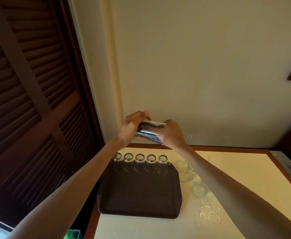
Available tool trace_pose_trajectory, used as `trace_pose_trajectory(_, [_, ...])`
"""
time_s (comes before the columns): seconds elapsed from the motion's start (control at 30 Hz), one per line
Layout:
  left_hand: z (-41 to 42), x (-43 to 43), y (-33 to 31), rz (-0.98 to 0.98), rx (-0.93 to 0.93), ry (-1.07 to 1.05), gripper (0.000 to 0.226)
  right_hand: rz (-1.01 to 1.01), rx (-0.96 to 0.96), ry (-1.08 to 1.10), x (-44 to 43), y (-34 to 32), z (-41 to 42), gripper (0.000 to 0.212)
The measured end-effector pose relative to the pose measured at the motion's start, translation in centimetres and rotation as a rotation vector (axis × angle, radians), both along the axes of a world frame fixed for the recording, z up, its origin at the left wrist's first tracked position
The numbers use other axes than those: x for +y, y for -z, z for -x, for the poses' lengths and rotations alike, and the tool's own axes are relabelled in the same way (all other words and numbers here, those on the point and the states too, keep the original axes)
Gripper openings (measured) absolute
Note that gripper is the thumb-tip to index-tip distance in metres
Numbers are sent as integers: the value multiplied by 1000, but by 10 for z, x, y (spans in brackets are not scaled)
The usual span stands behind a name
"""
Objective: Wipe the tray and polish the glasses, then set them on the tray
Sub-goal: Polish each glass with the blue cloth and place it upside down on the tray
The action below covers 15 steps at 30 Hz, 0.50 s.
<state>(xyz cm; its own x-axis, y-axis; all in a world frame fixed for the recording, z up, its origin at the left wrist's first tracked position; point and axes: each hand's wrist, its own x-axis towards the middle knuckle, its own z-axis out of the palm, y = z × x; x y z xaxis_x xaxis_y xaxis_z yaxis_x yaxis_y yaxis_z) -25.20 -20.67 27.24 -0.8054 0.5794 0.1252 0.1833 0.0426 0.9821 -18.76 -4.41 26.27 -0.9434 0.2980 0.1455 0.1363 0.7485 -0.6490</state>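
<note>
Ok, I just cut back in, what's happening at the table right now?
A person holds a striped cloth up above the table between the left hand and the right hand, apparently polishing a glass inside it, though blur hides that. Five glasses stand in a row along the far edge of the dark tray. More glasses sit on the table right of the tray, not yet on it.

Left hand (130, 129), right hand (173, 133), gripping cloth (149, 134)
</note>
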Motion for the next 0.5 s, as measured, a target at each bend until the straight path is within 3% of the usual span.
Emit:
trace_pose_trajectory(0.07, [-3,-1,-2,61,-284,60,43,-473,170,53,4,-6,-5,3])
trace_pose_trajectory(0.1, [-5,-1,-3,90,-337,60,41,-571,225,47,4,-8,-6,4])
trace_pose_trajectory(0.17, [-6,0,-1,113,-297,10,39,-564,254,43,6,0,-4,9])
trace_pose_trajectory(0.27, [-5,-1,2,102,-159,-96,43,-242,180,42,5,19,5,13])
trace_pose_trajectory(0.37, [-7,-3,0,37,-14,-125,39,534,-68,-46,-9,14,4,40])
trace_pose_trajectory(0.4, [-8,-4,-2,35,39,-135,37,705,-185,-68,-13,10,0,43])
trace_pose_trajectory(0.5, [-6,-8,0,14,89,-182,36,866,-384,-159,-14,7,-9,45])
